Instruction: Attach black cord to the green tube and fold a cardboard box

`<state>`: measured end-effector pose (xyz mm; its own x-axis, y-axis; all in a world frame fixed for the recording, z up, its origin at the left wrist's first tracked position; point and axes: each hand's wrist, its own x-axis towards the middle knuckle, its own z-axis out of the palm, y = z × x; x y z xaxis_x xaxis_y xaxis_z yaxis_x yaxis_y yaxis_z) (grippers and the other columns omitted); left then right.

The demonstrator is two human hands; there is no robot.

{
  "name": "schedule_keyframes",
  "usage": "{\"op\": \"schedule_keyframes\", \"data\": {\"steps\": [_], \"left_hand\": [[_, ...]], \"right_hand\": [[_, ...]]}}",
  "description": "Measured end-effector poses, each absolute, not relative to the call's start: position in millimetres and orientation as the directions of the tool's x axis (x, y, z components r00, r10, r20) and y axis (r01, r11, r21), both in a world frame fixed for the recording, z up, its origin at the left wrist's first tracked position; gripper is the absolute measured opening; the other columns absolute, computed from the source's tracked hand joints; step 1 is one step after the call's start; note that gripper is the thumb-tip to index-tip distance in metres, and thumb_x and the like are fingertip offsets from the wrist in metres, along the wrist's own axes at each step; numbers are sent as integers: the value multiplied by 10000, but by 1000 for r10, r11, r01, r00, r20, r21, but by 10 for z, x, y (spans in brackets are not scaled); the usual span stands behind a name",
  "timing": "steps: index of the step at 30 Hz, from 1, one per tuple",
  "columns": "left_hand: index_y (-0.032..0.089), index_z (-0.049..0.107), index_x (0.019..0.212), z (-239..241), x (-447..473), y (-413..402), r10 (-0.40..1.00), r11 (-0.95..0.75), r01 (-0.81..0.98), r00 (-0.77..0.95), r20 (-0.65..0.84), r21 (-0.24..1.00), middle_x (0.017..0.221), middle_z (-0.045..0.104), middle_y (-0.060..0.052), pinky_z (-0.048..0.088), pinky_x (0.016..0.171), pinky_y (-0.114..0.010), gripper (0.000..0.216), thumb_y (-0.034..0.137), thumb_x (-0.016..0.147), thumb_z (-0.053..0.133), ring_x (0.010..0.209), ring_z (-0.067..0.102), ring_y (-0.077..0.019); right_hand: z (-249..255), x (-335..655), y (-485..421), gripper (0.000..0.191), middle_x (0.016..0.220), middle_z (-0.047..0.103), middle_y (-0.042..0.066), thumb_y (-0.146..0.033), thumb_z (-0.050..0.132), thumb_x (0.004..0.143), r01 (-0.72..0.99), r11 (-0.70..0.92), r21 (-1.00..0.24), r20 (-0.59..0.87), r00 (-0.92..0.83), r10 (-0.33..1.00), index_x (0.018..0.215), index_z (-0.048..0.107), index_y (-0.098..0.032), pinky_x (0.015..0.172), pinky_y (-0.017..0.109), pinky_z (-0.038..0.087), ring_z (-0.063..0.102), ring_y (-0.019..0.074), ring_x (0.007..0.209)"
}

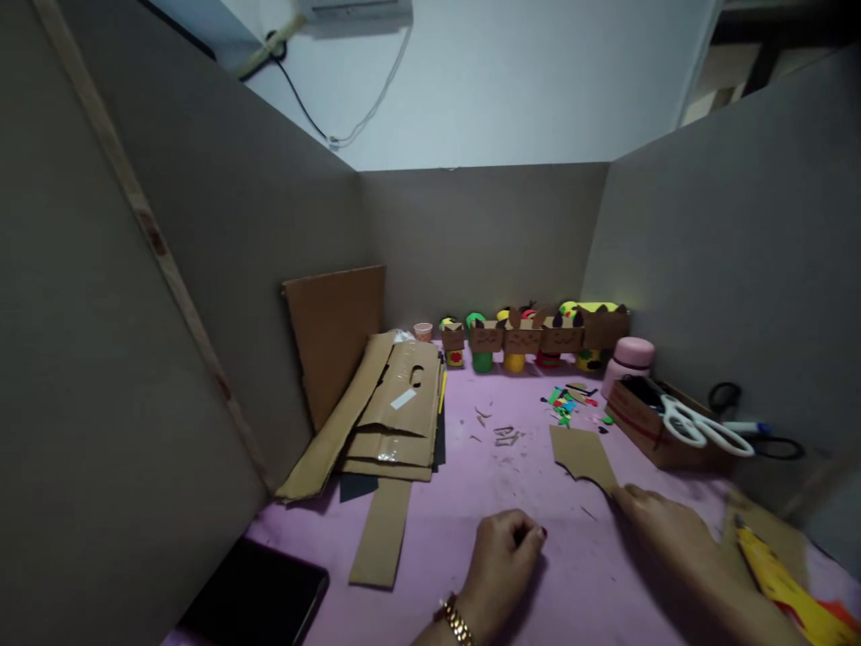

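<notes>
My right hand (pixel 669 529) reaches in from the right and pinches the lower right corner of a brown cardboard piece (pixel 584 453), which has a curved notch cut along its near edge. The piece lies on or just above the pink table; which one I cannot tell. Nearer the middle, my left hand (pixel 504 561) rests on the table in a loose fist, a gold bracelet at its wrist. Nothing shows between its curled fingers. Small cardboard scraps (pixel 508 436) and a heap of coloured bits (pixel 565 404) lie beyond the hands.
Flattened cardboard (pixel 396 408) is stacked at left, with a cardboard strip (pixel 380 543) and a black tablet-like object (pixel 252 597) nearer. Cardboard-faced animal figures (pixel 521 341) line the back. At right are a pink bottle (pixel 630 357), a box (pixel 652 431), white-handled scissors (pixel 706 429) and a yellow pouch-like object (pixel 787 583).
</notes>
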<state>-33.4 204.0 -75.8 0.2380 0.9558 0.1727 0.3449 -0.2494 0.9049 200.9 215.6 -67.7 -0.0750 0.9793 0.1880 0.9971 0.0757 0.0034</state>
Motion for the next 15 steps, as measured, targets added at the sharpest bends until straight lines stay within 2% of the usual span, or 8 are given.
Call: {"op": "schedule_keyframes", "data": {"steps": [2,5,8,10,13,15], "left_hand": [[147,657,652,-744,-339,2027,957,-256,351,224,185,901,625,657,-38,408,573,-242,229,243,763,482,627,574,-160],[158,669,711,-707,-348,2007,952,-293,357,197,235,887,682,669,-48,424,623,-254,193,201,764,489,674,587,-167],[181,655,867,-646,-381,1993,940,-340,366,156,303,866,817,669,-59,426,723,-265,222,140,787,452,793,585,-170],[189,626,928,-577,-451,1998,923,-379,399,103,370,835,879,647,-65,427,764,-275,251,119,809,416,847,574,-169],[194,574,1003,-407,-696,2046,865,-387,608,-19,501,693,985,600,-71,423,842,-280,251,135,834,398,960,542,-162],[207,548,1050,-265,-969,2109,838,-228,831,-98,537,508,1082,567,-66,396,908,-267,254,182,856,385,1057,500,-146]], "right_hand": [[-777,2050,2191,314,783,698,139,-27,400,701,998,66,-8,167,-63,984,779,642,-211,491,335,437,664,284,647],[-802,1961,2223,316,935,680,153,-96,397,738,992,117,-52,273,-99,957,907,630,-225,518,355,464,662,289,724],[-748,1608,2200,290,1006,671,131,-209,417,775,958,255,-129,333,-200,921,976,623,-246,624,373,506,648,285,845],[-765,1310,2150,283,972,684,107,-217,415,796,907,383,-175,342,-309,887,986,623,-247,678,362,514,646,259,852],[-912,990,2068,287,977,678,105,-161,410,802,811,543,-219,402,-432,807,983,623,-229,721,338,518,636,236,867],[-1024,922,2045,283,999,661,110,-138,413,799,757,610,-235,451,-472,758,967,622,-228,742,337,516,614,237,911]]}}
